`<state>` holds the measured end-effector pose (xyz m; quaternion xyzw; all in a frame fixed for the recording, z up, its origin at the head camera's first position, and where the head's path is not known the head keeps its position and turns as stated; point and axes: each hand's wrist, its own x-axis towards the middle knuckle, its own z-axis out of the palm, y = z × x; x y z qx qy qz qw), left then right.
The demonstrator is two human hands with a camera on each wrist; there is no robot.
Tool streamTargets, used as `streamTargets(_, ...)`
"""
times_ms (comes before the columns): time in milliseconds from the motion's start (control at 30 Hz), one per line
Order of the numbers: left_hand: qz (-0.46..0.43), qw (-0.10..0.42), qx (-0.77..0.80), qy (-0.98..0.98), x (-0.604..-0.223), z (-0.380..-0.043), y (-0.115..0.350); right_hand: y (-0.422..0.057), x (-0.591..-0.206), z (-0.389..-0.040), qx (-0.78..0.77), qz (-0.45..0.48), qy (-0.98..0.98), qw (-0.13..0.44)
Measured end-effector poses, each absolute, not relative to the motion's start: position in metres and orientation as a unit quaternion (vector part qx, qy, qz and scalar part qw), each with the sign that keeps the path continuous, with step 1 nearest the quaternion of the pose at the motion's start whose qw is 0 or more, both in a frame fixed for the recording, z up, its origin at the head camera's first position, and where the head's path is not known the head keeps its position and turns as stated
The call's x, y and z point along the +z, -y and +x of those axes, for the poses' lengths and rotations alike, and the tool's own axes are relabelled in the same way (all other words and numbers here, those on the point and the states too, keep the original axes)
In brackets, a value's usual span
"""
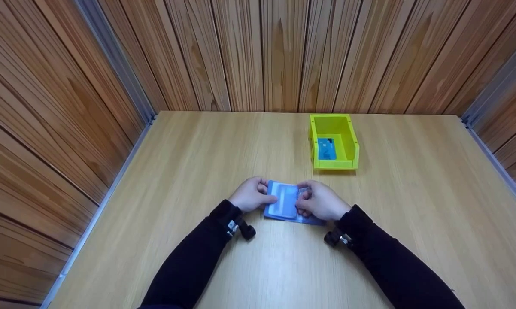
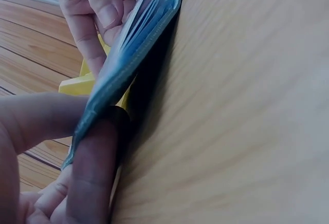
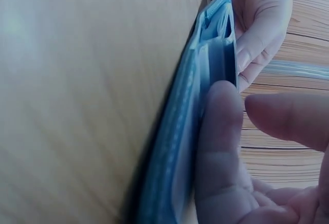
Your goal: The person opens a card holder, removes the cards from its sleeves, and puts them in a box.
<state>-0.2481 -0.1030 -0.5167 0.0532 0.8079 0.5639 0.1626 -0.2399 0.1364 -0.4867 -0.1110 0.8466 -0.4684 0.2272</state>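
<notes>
A blue card holder (image 1: 282,201) with clear plastic sleeves lies opened out on the table, its sleeves bunched towards the left side. My left hand (image 1: 253,195) pinches its left edge, thumb on top and fingers beneath; the left wrist view shows that edge (image 2: 115,88) raised a little off the table. With curled fingers my right hand (image 1: 320,201) holds the free edge of the sleeves. In the right wrist view one right finger (image 3: 221,147) lies against the sleeves inside the spread holder (image 3: 172,131). Whether any sleeve contains a card is unclear.
A yellow-green open bin (image 1: 335,165) stands beyond my right hand, with a blue card (image 1: 326,149) lying inside at its left. Wood-panelled walls (image 1: 283,56) enclose the back and sides of the wooden table (image 1: 223,146).
</notes>
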Motion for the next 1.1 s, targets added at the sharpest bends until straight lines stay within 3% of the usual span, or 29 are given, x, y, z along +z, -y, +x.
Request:
streamTargets(733, 0.044, 0.169, 0.563, -0.808, -0.514, -0.248, 0.102, -0.133, -0.488, -0.242, -0.493, -0.080, -0.835, 0.229)
streamTargets(1100, 0.042, 0.174, 0.574, -0.799, -0.516, -0.248, 0.102, -0.158, -0.478, -0.250, -0.431, -0.071, -0.874, 0.213)
